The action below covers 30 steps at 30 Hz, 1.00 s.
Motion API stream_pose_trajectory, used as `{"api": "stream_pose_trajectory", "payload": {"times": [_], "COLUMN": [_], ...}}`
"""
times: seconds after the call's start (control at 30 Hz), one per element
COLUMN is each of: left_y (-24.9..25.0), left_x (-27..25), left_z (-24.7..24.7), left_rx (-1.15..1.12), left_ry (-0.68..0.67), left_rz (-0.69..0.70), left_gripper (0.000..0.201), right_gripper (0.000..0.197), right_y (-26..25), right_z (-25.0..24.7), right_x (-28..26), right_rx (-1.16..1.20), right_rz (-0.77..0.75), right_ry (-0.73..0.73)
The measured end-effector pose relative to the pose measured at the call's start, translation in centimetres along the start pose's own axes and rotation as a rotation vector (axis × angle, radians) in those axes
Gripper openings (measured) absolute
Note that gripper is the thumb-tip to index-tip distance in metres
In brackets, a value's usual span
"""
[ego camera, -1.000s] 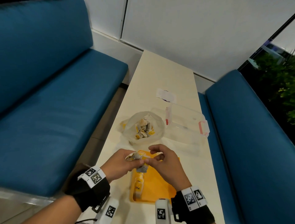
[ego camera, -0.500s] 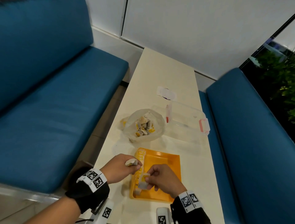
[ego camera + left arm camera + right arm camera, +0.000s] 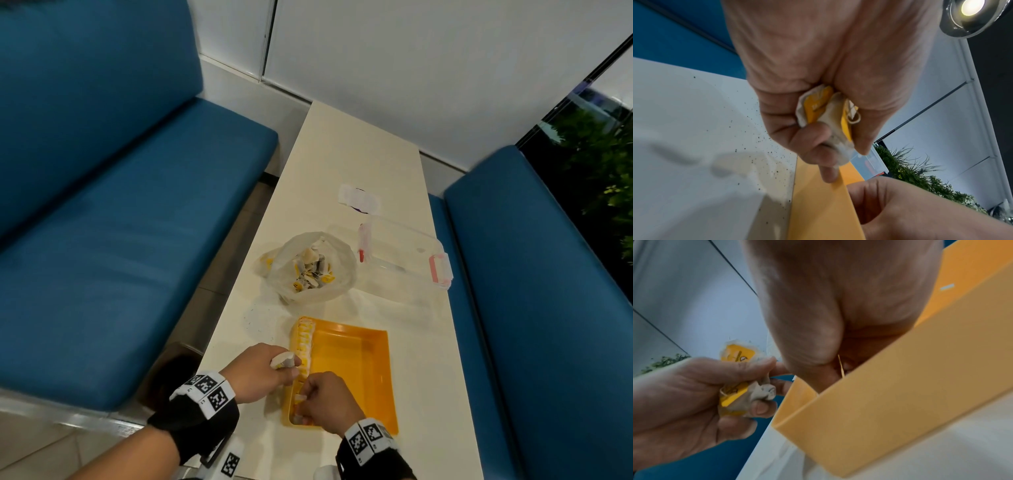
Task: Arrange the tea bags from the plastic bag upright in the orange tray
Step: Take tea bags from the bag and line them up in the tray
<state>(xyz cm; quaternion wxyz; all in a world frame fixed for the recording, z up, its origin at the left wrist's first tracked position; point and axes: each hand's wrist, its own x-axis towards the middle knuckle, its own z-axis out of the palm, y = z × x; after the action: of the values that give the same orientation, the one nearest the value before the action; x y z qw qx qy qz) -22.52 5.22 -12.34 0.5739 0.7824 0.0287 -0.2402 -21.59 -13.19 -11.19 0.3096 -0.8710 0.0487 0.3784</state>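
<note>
**Entry: tea bags, part-filed in orange tray**

Head view. You had the orange tray (image 3: 356, 363) on the cream table (image 3: 356, 164), near you. A row of tea bags (image 3: 302, 346) stood upright along its left wall. Your left hand (image 3: 262, 371) sat at that wall, fingers curled round spare tea bags (image 3: 283, 360). Your right hand (image 3: 327, 402) was inside the near-left corner. The plastic bag (image 3: 310, 267), holding more, lay beyond the tray, beside a clear lidded box (image 3: 404, 257).

Left wrist view. Your fingers (image 3: 813, 146) clenched crumpled paper bags with yellow tags (image 3: 819, 104). Loose specks (image 3: 764, 138) dotted the table.

Right wrist view. Your right fingertips were pressed together, pinching a thin yellow tag (image 3: 841, 365) behind the tray wall; the bag itself was hidden.

Handling, as a judgement: light, soft, easily torn and crushed; you would best take each by its stiffer top edge or tag.
</note>
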Motion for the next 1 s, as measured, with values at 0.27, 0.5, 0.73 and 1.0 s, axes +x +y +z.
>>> {"api": "stream_pose_trajectory", "payload": {"times": [0.27, 0.5, 0.73, 1.0], "left_y": [0.4, 0.6, 1.2, 3.5], "left_x": [-0.1, -0.2, 0.1, 0.8], "left_z": [-0.1, -0.2, -1.0, -0.2], "left_rx": [0.077, 0.001, 0.084, 0.167], "left_ry": [-0.022, 0.026, -0.002, -0.111], "left_rz": [0.028, 0.048, 0.057, 0.091], "left_gripper": [0.017, 0.007, 0.019, 0.020], "right_gripper": [0.045, 0.044, 0.025, 0.028], "right_y": [-0.5, -0.9, -3.7, -5.8], "right_z": [0.1, 0.6, -4.4, -5.0], "right_x": [-0.5, -0.3, -3.5, -4.0], "right_rx": [-0.173, -0.232, -0.315, -0.581], "right_rz": [-0.021, -0.050, -0.418, -0.770], "right_ry": [0.073, 0.053, 0.311, 0.196]}}
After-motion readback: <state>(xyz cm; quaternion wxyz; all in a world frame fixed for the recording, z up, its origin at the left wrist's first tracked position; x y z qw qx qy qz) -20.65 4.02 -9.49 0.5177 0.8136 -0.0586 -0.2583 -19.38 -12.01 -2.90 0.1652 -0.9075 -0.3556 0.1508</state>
